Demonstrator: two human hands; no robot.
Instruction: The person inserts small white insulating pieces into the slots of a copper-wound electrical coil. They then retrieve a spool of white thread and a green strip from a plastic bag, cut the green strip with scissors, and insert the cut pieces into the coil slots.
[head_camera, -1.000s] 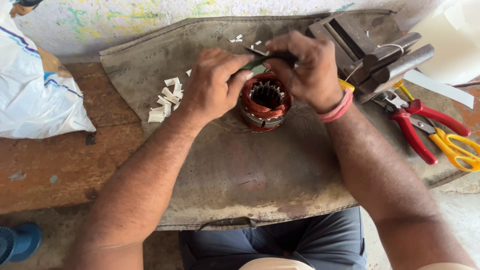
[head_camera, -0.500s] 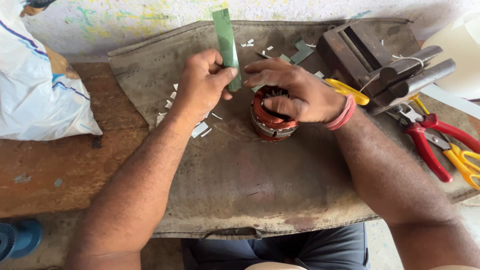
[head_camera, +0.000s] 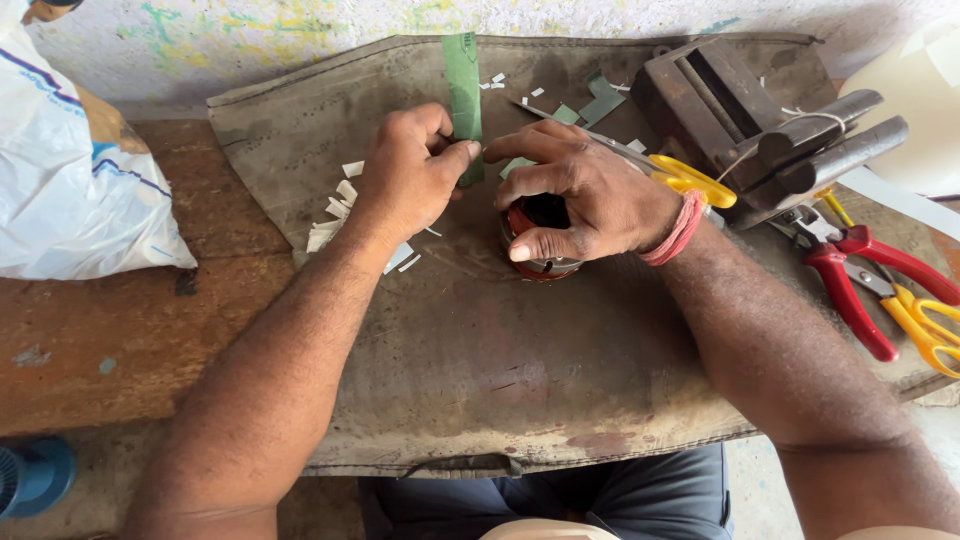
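Note:
My left hand (head_camera: 410, 175) pinches the lower end of a long green paper strip (head_camera: 463, 85) that lies stretched away from me over the grey cloth (head_camera: 480, 350). My right hand (head_camera: 580, 200) rests over a small round motor stator (head_camera: 535, 262) with red windings, thumb against its side and fingertips touching the strip beside my left hand. The stator stands on the cloth, mostly hidden under my right hand. A red thread band circles my right wrist.
Small white paper pieces (head_camera: 335, 215) lie left of my left hand. Yellow-handled scissors (head_camera: 690, 180), a metal vise (head_camera: 750, 110), red pliers (head_camera: 855, 285) and another yellow-handled tool (head_camera: 925, 320) sit to the right. A white plastic bag (head_camera: 70, 190) lies at the left.
My left hand picked up the green strip and now holds it flat over the cloth; my right hand moved onto the stator, covering it. The camera view shifted slightly.

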